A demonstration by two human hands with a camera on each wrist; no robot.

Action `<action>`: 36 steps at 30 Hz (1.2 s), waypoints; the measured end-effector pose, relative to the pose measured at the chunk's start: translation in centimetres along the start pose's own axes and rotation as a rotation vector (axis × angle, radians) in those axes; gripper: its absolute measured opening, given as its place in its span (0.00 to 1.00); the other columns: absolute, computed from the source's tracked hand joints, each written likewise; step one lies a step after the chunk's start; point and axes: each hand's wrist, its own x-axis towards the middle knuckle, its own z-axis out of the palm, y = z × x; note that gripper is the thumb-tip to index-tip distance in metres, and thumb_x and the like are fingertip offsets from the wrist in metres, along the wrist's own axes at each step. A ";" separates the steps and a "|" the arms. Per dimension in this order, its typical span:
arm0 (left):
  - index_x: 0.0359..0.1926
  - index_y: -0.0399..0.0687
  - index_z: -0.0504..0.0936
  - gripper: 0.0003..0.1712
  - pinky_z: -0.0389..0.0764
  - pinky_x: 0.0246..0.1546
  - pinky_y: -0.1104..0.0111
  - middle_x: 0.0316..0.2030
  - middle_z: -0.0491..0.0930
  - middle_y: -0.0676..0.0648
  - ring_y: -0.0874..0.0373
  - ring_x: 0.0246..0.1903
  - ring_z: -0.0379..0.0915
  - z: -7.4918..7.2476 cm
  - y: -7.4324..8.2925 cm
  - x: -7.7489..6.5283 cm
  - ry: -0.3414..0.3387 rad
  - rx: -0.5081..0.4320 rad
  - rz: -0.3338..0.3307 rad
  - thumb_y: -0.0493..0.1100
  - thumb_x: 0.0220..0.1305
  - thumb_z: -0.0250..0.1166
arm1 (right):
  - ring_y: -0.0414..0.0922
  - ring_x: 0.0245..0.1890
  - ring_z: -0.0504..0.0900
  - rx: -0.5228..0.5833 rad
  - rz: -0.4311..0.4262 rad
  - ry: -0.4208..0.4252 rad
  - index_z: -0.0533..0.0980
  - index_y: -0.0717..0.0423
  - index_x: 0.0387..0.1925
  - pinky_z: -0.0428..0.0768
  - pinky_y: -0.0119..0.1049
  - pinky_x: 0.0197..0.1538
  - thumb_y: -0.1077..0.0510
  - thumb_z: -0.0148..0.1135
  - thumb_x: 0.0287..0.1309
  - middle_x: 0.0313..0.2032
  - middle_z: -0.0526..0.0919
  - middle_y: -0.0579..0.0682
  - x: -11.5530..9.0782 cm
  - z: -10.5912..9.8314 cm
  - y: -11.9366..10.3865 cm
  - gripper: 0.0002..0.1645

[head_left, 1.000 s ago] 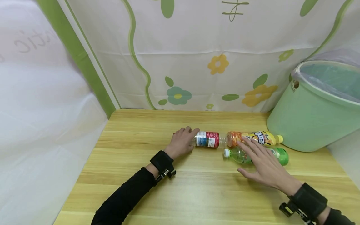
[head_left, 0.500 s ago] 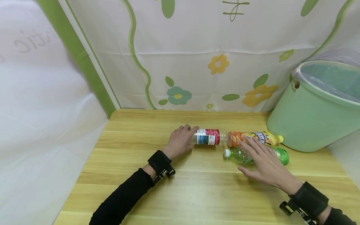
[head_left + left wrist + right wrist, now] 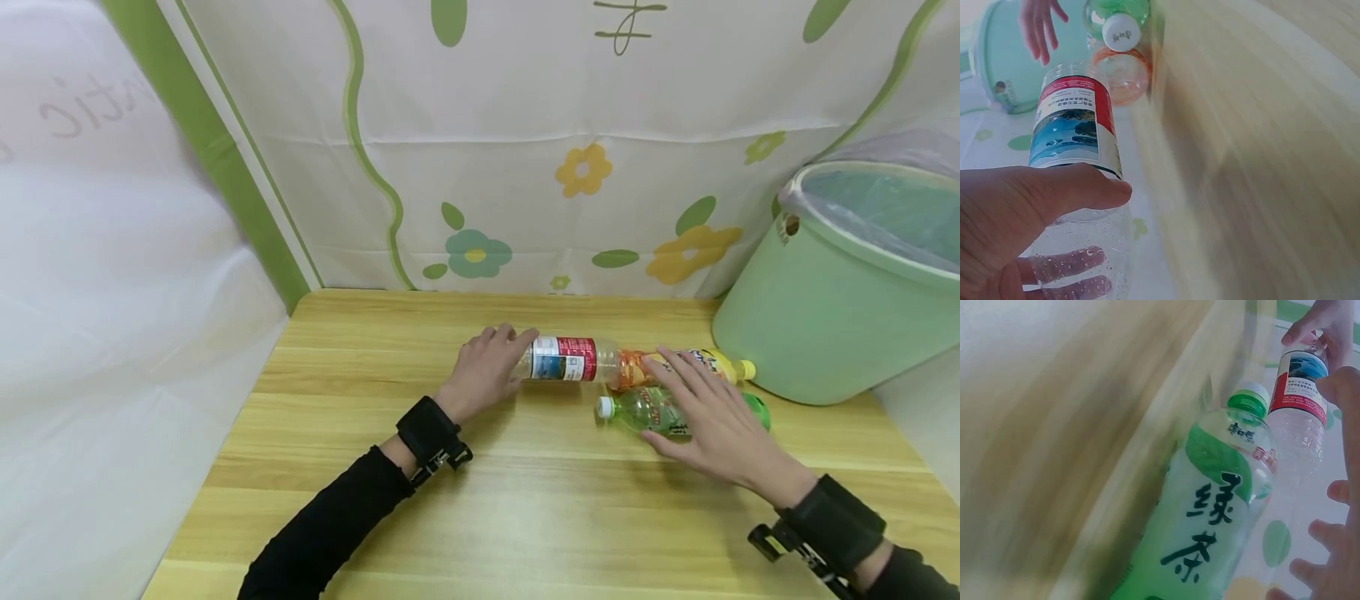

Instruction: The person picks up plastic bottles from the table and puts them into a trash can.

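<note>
My left hand [image 3: 482,372] grips a clear plastic water bottle [image 3: 564,359] with a red, white and blue label. In the left wrist view the thumb lies across this bottle [image 3: 1079,134], with fingers showing through its wet wall from behind. The bottle appears slightly raised from the tabletop. Spread fingers of my right hand [image 3: 722,429] hover over a green tea bottle [image 3: 647,410] with a white cap; contact cannot be made out. Behind it lies an orange-and-yellow drink bottle [image 3: 628,367], partly covered by that hand. The right wrist view shows the green tea bottle [image 3: 1210,512] up close.
A mint-green bin [image 3: 840,308] with a clear liner stands at the table's back right, close to the yellow cap. The wooden table [image 3: 465,517] meets a white flowered curtain [image 3: 517,192] at the back. More white cloth [image 3: 127,333] hangs on the left.
The water bottle has moved up and rightward in my left hand, now overlapping the orange bottle's end. My right hand has shifted slightly over the green tea bottle, which stays put.
</note>
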 end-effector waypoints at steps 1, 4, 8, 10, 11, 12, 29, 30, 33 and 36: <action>0.68 0.52 0.70 0.41 0.80 0.26 0.64 0.49 0.78 0.41 0.46 0.41 0.77 -0.1 0.2 0.1 -0.002 0.001 0.001 0.46 0.56 0.79 | 0.67 0.72 0.56 0.001 -0.001 0.003 0.56 0.51 0.79 0.62 0.75 0.60 0.34 0.72 0.51 0.76 0.55 0.60 0.1 -0.1 0.0 0.61; 0.68 0.52 0.71 0.40 0.81 0.26 0.64 0.50 0.78 0.41 0.46 0.42 0.77 -0.3 0.7 0.3 -0.005 0.009 0.009 0.46 0.57 0.78 | 0.68 0.71 0.57 0.002 0.002 0.013 0.57 0.50 0.79 0.63 0.74 0.59 0.34 0.73 0.50 0.75 0.58 0.61 0.3 -0.5 0.1 0.62; 0.68 0.52 0.71 0.40 0.80 0.25 0.65 0.50 0.78 0.41 0.47 0.43 0.77 -0.6 1.1 0.4 0.005 0.024 0.006 0.47 0.57 0.78 | 0.67 0.71 0.58 -0.005 -0.001 0.017 0.57 0.50 0.79 0.64 0.73 0.58 0.33 0.73 0.49 0.76 0.58 0.60 0.7 -0.9 0.1 0.62; 0.69 0.52 0.71 0.41 0.80 0.26 0.65 0.51 0.78 0.41 0.47 0.42 0.77 -0.9 1.3 0.4 0.018 0.031 0.000 0.48 0.56 0.79 | 0.67 0.71 0.58 -0.006 -0.001 0.018 0.57 0.49 0.80 0.64 0.73 0.57 0.32 0.73 0.49 0.76 0.57 0.59 0.9 -1.2 0.1 0.63; 0.69 0.52 0.70 0.42 0.81 0.26 0.65 0.51 0.78 0.41 0.47 0.43 0.77 -1.1 1.5 0.4 0.018 0.032 -0.004 0.48 0.56 0.79 | 0.67 0.71 0.57 -0.008 -0.004 0.020 0.56 0.49 0.80 0.64 0.73 0.57 0.33 0.74 0.49 0.76 0.57 0.59 0.9 -1.3 0.1 0.63; 0.69 0.53 0.70 0.42 0.81 0.26 0.64 0.52 0.77 0.41 0.47 0.43 0.77 -1.3 1.6 0.4 0.018 0.031 -0.008 0.48 0.56 0.79 | 0.67 0.72 0.57 -0.008 -0.006 0.023 0.56 0.49 0.80 0.64 0.73 0.57 0.33 0.74 0.49 0.76 0.57 0.59 1.0 -1.4 0.1 0.63; 0.70 0.54 0.67 0.43 0.81 0.28 0.65 0.54 0.77 0.42 0.48 0.45 0.76 -2.7 4.9 0.8 -0.004 0.047 0.025 0.51 0.57 0.78 | 0.67 0.71 0.59 -0.048 -0.067 0.083 0.58 0.52 0.79 0.69 0.73 0.51 0.23 0.61 0.53 0.76 0.58 0.60 2.4 -2.3 -0.4 0.61; 0.70 0.54 0.67 0.43 0.80 0.27 0.65 0.54 0.77 0.42 0.48 0.44 0.76 -2.8 5.2 0.8 -0.004 0.052 0.026 0.51 0.57 0.78 | 0.67 0.71 0.58 -0.047 -0.072 0.084 0.58 0.52 0.79 0.69 0.73 0.52 0.23 0.61 0.53 0.76 0.58 0.60 2.5 -2.3 -0.5 0.62; 0.70 0.53 0.68 0.44 0.80 0.26 0.66 0.52 0.77 0.42 0.49 0.43 0.76 -2.8 5.9 0.9 0.015 0.068 0.033 0.52 0.57 0.79 | 0.67 0.72 0.57 -0.044 -0.081 0.083 0.58 0.53 0.79 0.67 0.74 0.53 0.24 0.62 0.51 0.76 0.57 0.59 2.8 -2.4 -0.9 0.62; 0.70 0.53 0.69 0.43 0.80 0.25 0.67 0.51 0.78 0.42 0.49 0.41 0.77 -2.8 6.7 0.9 0.043 0.087 0.046 0.53 0.57 0.78 | 0.67 0.72 0.57 -0.044 -0.087 0.085 0.57 0.52 0.79 0.67 0.75 0.54 0.23 0.62 0.51 0.76 0.57 0.59 3.0 -2.4 -1.2 0.63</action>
